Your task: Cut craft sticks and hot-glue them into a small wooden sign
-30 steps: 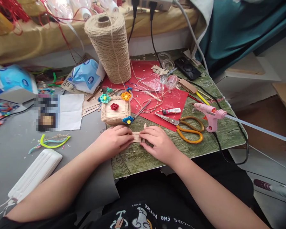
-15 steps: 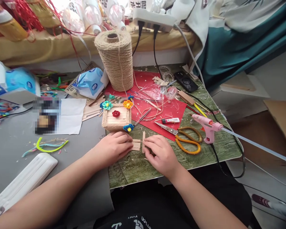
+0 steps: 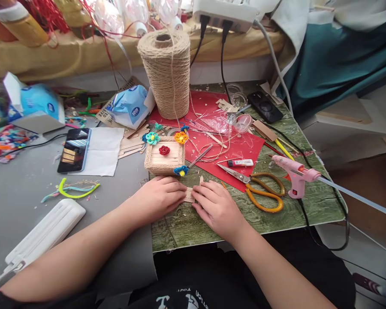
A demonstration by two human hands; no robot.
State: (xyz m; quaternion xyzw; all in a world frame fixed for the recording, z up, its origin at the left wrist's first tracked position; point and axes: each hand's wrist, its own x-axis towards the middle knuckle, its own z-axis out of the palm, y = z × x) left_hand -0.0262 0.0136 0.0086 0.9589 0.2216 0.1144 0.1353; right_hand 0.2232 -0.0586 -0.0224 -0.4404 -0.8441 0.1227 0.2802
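Under the fingers of my left hand [image 3: 162, 196] lie flat wooden craft sticks [image 3: 189, 195] set side by side on the green board; the hand covers most of them and holds them down. My right hand [image 3: 220, 210] has its fingers closed over a pointed wooden stick [image 3: 201, 180], standing crosswise at the right ends of those sticks. Only its tip shows clearly. Just behind my left hand is a small stick box [image 3: 162, 159] edged with twine, bearing a red rose [image 3: 164, 150] and teal, orange and blue flowers at its corners.
Right of my hands lie orange-handled scissors [image 3: 265, 189], a small white tube [image 3: 241, 163] and a pink glue gun [image 3: 294, 174]. Behind stands a large twine spool [image 3: 165, 77] beside red paper [image 3: 241, 148]. A phone [image 3: 73, 150] and a white device [image 3: 46, 231] lie left.
My right hand has moved the pointed stick left against the ends of the flat sticks, closing the small gap. My left hand stays on the sticks. The view has shifted slightly.
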